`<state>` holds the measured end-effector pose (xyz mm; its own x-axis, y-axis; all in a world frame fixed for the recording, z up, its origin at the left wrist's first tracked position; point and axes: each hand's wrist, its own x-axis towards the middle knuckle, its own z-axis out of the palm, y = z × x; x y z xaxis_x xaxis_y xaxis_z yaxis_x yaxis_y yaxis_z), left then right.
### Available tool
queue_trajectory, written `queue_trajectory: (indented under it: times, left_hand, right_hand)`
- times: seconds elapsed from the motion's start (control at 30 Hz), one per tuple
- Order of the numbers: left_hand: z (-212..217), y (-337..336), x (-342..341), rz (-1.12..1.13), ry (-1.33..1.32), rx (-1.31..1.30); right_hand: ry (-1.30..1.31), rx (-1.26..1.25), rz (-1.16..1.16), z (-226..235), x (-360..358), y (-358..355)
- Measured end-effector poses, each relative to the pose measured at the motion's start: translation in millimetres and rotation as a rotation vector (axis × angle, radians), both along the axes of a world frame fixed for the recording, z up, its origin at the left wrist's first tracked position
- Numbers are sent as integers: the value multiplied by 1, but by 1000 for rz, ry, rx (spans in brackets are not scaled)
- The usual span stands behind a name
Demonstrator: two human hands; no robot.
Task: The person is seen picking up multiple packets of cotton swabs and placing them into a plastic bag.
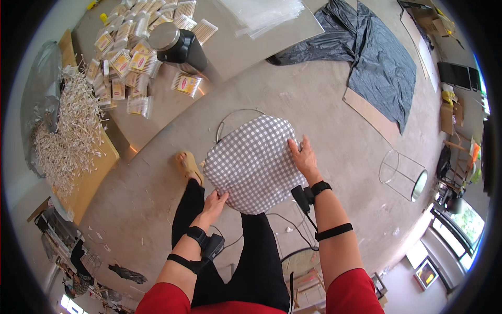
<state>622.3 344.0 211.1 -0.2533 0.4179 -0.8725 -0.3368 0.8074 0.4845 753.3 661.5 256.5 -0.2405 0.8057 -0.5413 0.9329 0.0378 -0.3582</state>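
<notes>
Now both hands grip a checked fabric cover (254, 162): left hand (214, 203) at its bottom edge, right hand (303, 157) pinching its right side.

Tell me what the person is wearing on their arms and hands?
Both hands are bare, no gloves. The left hand has a black band at the wrist with a small black box clipped to it, and another black strap higher up the forearm. The right hand has the same: wrist band, black box, a thin black cable and a forearm strap. Short red sleeves cover the upper arms.
</notes>
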Motion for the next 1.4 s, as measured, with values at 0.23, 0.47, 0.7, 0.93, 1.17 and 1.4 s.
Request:
queue_trajectory:
  times: [0.23,0.47,0.7,0.93,1.17,1.4]
  left_hand:
    - [35,-63,-88,-415,44,121]
    - [64,-152,-191,-211,-20,146]
    - [101,-213,-257,-112,-52,1]
    - [99,-225,-255,72,-85,38]
    - [104,-284,-252,321,-33,-91]
    - [104,-310,-212,284,-105,-313]
  right_hand:
    - [-116,463,436,49,-85,-84]
    - [-626,-253,1201,0,-196,-79]
    - [-704,-221,1333,-24,-185,-132]
    - [-724,-336,1454,-27,-213,-158]
    - [-821,-393,1350,-54,-219,-135]
    - [-888,-610,1296,-46,-125,-120]
